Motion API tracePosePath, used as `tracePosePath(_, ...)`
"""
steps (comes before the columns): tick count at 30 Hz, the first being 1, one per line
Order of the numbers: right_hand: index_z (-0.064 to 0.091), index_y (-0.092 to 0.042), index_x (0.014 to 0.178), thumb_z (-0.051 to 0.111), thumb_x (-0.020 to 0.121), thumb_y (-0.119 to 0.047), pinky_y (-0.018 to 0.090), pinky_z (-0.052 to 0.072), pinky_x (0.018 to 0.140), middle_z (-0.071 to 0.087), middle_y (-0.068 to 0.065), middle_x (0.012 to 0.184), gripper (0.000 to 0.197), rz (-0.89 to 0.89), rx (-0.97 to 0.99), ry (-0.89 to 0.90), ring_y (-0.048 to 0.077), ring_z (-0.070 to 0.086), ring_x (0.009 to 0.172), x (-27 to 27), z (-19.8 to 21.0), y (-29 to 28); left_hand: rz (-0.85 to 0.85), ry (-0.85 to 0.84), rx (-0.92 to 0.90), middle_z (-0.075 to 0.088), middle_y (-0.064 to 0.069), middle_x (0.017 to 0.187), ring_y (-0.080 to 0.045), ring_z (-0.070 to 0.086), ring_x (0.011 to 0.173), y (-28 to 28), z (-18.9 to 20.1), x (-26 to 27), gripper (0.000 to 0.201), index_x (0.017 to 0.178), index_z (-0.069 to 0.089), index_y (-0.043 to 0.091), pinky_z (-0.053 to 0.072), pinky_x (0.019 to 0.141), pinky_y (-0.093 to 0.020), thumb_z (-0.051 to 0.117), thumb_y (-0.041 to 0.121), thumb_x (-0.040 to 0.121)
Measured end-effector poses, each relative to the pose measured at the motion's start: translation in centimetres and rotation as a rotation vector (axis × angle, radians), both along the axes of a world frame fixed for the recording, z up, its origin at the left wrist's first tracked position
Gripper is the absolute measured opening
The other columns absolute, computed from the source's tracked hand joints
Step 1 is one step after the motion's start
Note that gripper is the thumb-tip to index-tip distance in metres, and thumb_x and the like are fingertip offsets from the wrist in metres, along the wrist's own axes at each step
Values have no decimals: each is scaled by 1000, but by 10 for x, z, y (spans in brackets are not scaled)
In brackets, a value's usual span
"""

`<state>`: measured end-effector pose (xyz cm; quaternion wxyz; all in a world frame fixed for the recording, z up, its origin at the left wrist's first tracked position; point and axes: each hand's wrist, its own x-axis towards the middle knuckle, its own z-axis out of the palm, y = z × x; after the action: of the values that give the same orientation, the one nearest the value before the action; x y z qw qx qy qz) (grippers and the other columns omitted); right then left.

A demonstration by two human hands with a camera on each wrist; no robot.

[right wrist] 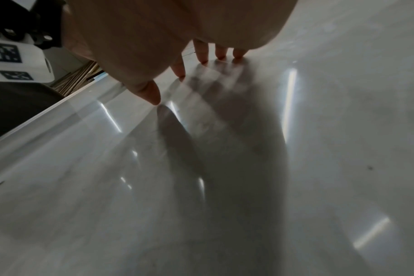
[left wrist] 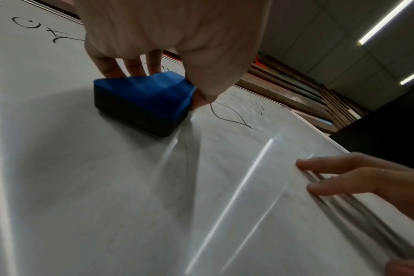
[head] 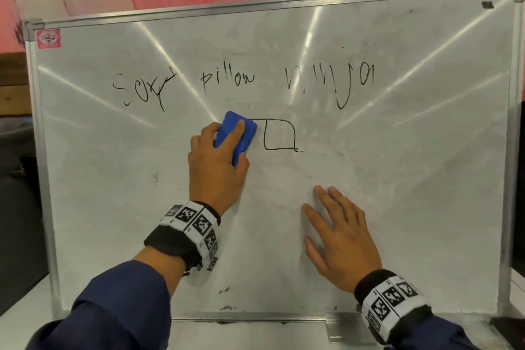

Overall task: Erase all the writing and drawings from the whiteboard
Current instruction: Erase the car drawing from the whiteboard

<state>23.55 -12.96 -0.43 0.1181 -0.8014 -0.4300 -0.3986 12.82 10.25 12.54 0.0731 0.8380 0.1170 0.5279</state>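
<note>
Left hand (head: 217,163): gripping blue eraser (head: 236,138), pressed on whiteboard (head: 426,179).
Right hand (head: 338,239): fingers spread flat on board.
Head view only: drawn box (head: 279,135) beside eraser.

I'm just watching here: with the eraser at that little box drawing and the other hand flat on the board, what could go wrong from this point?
1. The whiteboard seems only propped upright; the right hand braces it, so lifting that hand while the left hand pushes might tip or slide it.
2. The bracing palm may smear grey residue on the surface.
3. The blue eraser sits at the box drawing; the words above and the dark spot in the top right corner could get missed.
</note>
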Motion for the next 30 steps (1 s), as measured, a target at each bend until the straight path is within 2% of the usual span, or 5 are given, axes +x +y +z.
tracePosePath(7, 51, -22, 142, 59, 89, -48, 47, 21, 116, 29, 12, 162, 60, -4, 10, -7, 33, 23, 150, -2, -1, 2, -43, 25, 130, 44, -8, 143, -30, 44, 114, -6, -3, 2, 58, 144, 48, 32, 45, 92, -50, 66, 24, 90)
tracePosePath(13, 51, -22, 143, 58, 90, -48, 46, 20, 117, 27, 12, 163, 59, -1, -17, -17, 33, 22, 150, 1, 0, -2, 10, -49, -16, 43, -12, 141, -31, 45, 112, -8, -1, 9, 59, 149, 42, 28, 48, 93, -48, 62, 30, 94)
tracePosePath(19, 51, -22, 142, 59, 89, -47, 47, 21, 117, 27, 12, 163, 59, 1, 3, 1, 33, 22, 150, -1, -2, 1, -64, 110, 241, 47, -7, 143, -30, 45, 114, -17, -5, 9, 55, 141, 53, 31, 42, 89, -44, 64, 24, 88)
tracePosePath(26, 49, -24, 144, 55, 92, -49, 48, 24, 118, 23, 10, 165, 58, 9, -26, 16, 32, 19, 152, 3, -3, -3, -19, -33, -18, 41, -13, 138, -29, 44, 113, -19, -3, 13, 61, 149, 42, 26, 50, 90, -39, 64, 33, 93)
tracePosePath(30, 49, -24, 144, 56, 91, -48, 50, 27, 117, 23, 10, 165, 58, 11, -13, 28, 32, 19, 152, 2, -4, -2, -76, 78, 174, 43, -11, 136, -28, 47, 108, -31, -11, 13, 59, 147, 45, 26, 54, 83, -41, 65, 34, 92)
